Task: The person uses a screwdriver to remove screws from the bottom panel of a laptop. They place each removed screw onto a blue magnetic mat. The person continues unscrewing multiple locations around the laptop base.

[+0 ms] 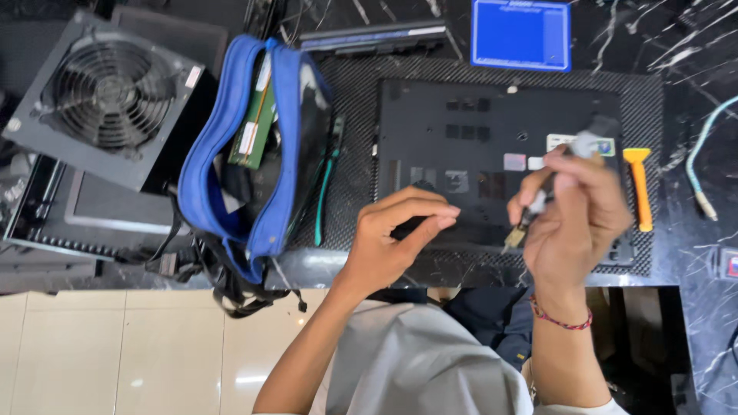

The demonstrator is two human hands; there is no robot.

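Black marble counter (692, 46); woven mat (354, 115), power supply (108, 100), blue pouch (254, 146).

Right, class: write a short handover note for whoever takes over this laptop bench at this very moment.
Left hand: open, fingertips resting on the near edge of the upturned black laptop.
Right hand: shut on a small brush, bristles pointing down at the laptop's near edge.
Laptop lies base-up on the black mat, bottom cover on.
Orange pry tool lies unused at the right; blue tool bag lies open at the left.
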